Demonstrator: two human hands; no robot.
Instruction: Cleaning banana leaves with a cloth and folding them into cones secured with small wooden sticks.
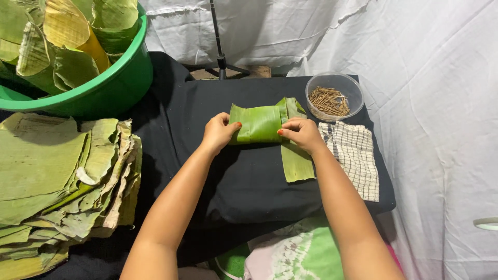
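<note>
— Fingers (228,124) of the left hand (218,134) are curled narrow and press on the left end of the folded leaf packet (261,123); the right hand (302,134) does the same at the right end, thumb and fingertips pinching the fold. Both are closed on it, neither is spread.

— Where does the packet lie?

— Flat on the black-covered surface (244,181), mid-surface, across a long leaf strip (296,161) that runs out beneath it toward the person.

— How would it handle?

— Light and pliable, I'd judge — a fresh leaf that bends readily but splits along its ribs, and a smooth face that may slide. Hold it at the two ends, over the folds, so it can't spring open.

— Counts, left to right?

— One stack of flattened leaves (62,181), too many layers to count; one green tub (111,88) of rolled leaves above it; one packet; one strip; one clear bowl (334,96) of thin brown sticks, uncountable; one checked cloth (355,155) just beside the right hand. One stand pole (218,41) rises behind — against white sheeting.
</note>
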